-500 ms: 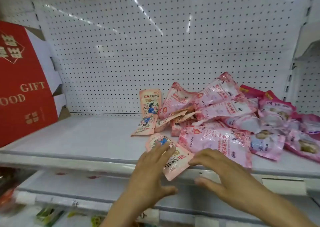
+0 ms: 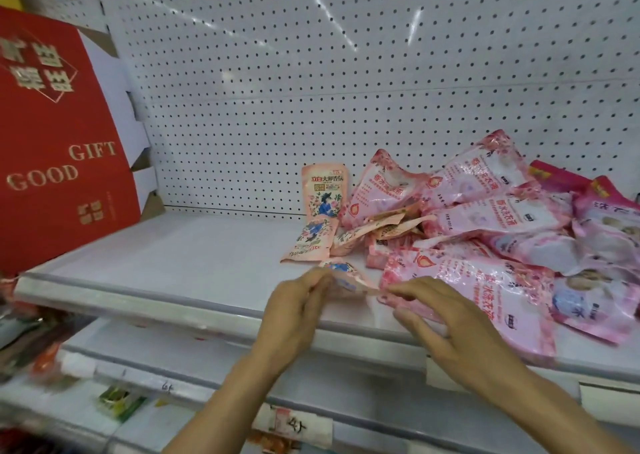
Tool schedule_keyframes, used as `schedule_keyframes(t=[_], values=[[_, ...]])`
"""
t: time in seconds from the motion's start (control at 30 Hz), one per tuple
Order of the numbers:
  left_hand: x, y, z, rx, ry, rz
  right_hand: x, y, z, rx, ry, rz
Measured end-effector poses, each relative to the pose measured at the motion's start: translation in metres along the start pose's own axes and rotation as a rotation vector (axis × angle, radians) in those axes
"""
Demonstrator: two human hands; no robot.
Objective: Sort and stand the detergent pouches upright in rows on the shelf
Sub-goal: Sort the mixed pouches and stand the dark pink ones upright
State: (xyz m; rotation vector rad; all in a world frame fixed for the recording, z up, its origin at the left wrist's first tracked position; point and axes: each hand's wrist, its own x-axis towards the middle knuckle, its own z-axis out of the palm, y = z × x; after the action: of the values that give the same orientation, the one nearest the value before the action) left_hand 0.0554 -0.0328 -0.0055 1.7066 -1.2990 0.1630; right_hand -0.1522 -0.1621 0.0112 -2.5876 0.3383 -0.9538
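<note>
Both hands pinch one small pouch (image 2: 346,282) just above the shelf (image 2: 173,266) front: left hand (image 2: 294,311) at its left edge, right hand (image 2: 446,322) at its right, beside the pink pile (image 2: 485,232)

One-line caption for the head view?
Both hands pinch a small pouch beside a jumbled pink pouch pile on the shelf.
</note>
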Motion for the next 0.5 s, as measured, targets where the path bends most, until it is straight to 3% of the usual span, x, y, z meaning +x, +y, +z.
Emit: schedule_keyframes(t=[0.13, 0.2, 0.4, 0.5], values=[[0.044, -0.017, -0.032, -0.199, 0.221, -0.105, 0.040, -0.007, 0.011, 0.024, 0.123, -0.019], [0.066, -0.036, -0.051, -0.296, 0.281, -0.191, 0.063, -0.006, 0.023, -0.076, 0.135, -0.053], [0.123, -0.097, -0.093, -0.353, 0.293, -0.405, 0.136, 0.002, 0.080, -0.636, -0.071, -0.261], [0.153, -0.126, -0.105, -0.349, 0.281, -0.424, 0.165, 0.009, 0.112, -0.767, -0.153, -0.344]])
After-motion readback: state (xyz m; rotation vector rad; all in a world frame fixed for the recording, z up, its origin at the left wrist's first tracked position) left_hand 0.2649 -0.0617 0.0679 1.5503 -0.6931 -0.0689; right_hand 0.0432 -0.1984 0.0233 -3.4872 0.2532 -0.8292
